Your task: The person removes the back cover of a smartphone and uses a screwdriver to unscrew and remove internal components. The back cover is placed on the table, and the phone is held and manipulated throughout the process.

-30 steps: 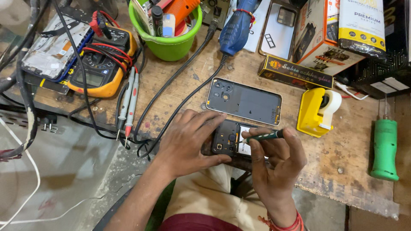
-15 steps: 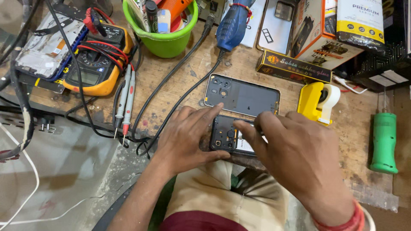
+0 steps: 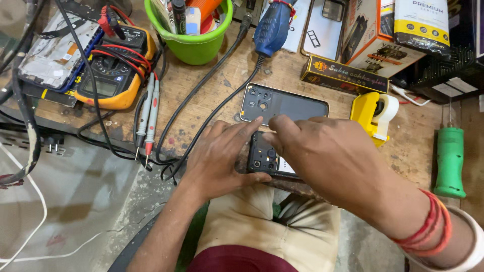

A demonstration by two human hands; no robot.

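Both hands pressing on opened phone [image 3: 267,160] at near bench edge [image 3: 302,189], left hand [image 3: 222,158] flat, right hand [image 3: 322,151] fingertips down: liable to slip off toward lap under uneven pressure.

The right hand [image 3: 327,156] is covering most of the opened phone [image 3: 264,158] in the middle of the frame, so only its left end with the camera part is showing. Whether the fingers are pinching a tool is not possible to tell. The left hand [image 3: 219,158] is hiding the phone's left edge. The green cup [image 3: 194,48] at the upper middle is getting cut by the top edge, and so are the boxes [image 3: 398,35] at the upper right.
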